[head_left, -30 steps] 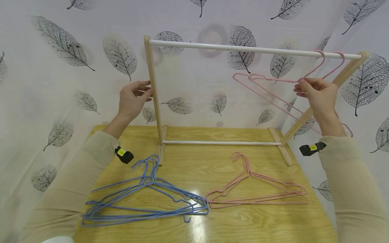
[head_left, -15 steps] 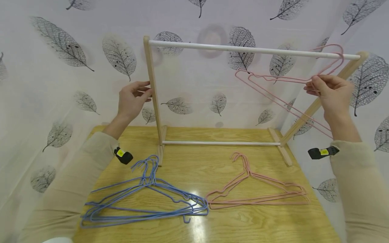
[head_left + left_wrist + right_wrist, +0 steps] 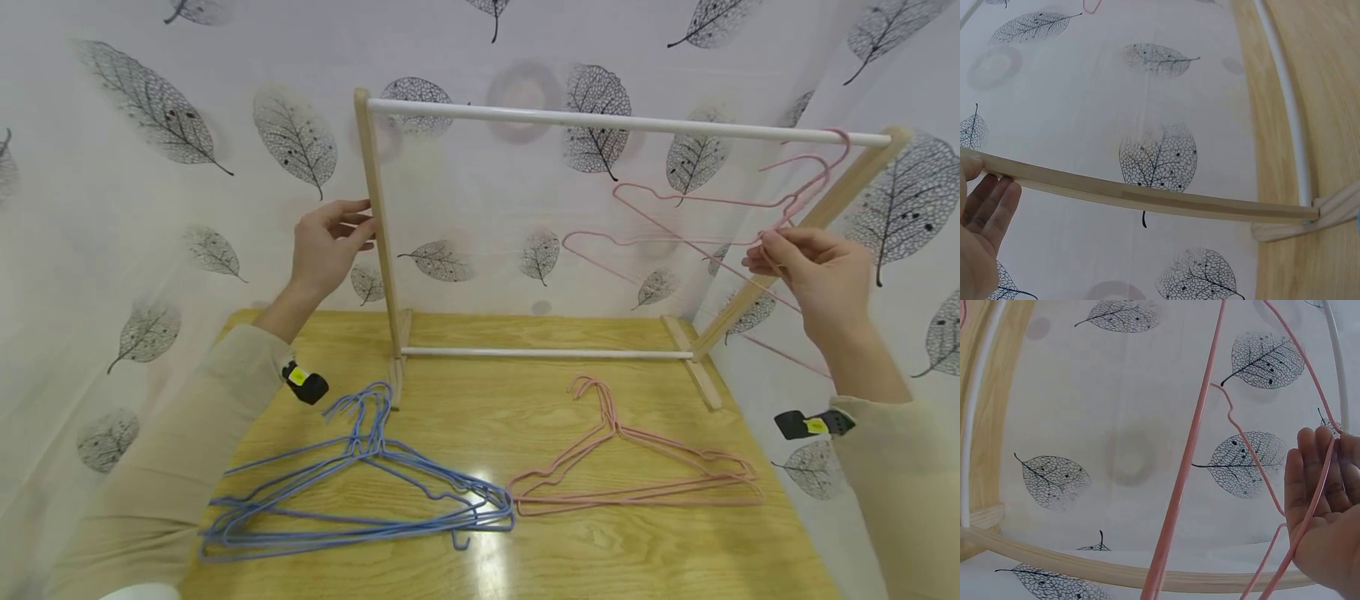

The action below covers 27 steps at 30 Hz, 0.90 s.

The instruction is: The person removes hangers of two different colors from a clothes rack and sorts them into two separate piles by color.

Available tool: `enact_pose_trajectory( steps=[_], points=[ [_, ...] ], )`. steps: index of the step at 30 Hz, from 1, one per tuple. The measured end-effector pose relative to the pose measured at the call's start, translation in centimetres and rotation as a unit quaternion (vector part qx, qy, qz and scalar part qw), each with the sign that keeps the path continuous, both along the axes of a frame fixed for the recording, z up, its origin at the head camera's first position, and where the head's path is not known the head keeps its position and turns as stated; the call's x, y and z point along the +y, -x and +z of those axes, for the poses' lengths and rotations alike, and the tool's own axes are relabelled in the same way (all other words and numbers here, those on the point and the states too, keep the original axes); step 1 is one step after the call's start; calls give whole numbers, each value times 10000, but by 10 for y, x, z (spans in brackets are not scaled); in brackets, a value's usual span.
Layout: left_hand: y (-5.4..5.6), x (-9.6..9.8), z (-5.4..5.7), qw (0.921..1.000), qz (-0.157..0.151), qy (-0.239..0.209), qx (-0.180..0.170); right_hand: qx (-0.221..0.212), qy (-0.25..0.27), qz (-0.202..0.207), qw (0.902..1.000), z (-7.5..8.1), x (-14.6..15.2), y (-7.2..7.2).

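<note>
Two pink wire hangers are at the rack's right end. One hanger [image 3: 697, 200] hangs by its hook on the white top rail [image 3: 570, 118]. My right hand [image 3: 832, 279] pinches the other hanger [image 3: 652, 240] just below its neck; its hook stands below the rail, apart from it. In the right wrist view, the held hanger's wire [image 3: 1315, 506] crosses the right palm [image 3: 1329, 531]. My left hand [image 3: 330, 250] holds the rack's wooden left post [image 3: 378, 204] between thumb and fingers. Some fingertips are hidden behind that post, which also shows in the left wrist view [image 3: 1147, 194].
On the wooden table [image 3: 465, 400] lies a pile of blue hangers [image 3: 360, 454] at the left, with pink hangers [image 3: 615, 429] to its right. The rack's lower white bar [image 3: 547, 352] runs behind them. A slanting right post [image 3: 750, 292] stands near the wall.
My right hand has moved right, then down, with the pink hanger. That hanger's hook has come up off the rail and now stands below it. The left hand has stayed on the post.
</note>
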<state>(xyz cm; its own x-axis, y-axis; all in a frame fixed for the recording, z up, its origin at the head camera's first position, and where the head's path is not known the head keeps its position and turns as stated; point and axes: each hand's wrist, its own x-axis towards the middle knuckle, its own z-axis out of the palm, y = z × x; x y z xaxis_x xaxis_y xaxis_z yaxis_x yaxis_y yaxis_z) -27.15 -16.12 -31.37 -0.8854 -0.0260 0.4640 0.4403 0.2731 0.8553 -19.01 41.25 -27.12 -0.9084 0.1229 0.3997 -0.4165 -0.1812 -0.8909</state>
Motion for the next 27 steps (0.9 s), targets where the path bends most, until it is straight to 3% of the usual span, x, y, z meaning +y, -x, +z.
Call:
enact_pose_trajectory(
  steps=[6,14,21,27],
  points=[
    [1,0,1,10000,47,-25,38,-347,-823,414,9951,-32,-4,-12],
    [3,0,1,9999,-4,-84,55,-994,-1783,552,9774,-70,-11,-29],
    [0,0,2,10000,31,11,60,-1685,-2241,952,9552,-106,-18,-38],
    [2,0,-1,10000,8,-29,52,-2024,-2854,1200,9291,-142,-22,-48]
  ],
)
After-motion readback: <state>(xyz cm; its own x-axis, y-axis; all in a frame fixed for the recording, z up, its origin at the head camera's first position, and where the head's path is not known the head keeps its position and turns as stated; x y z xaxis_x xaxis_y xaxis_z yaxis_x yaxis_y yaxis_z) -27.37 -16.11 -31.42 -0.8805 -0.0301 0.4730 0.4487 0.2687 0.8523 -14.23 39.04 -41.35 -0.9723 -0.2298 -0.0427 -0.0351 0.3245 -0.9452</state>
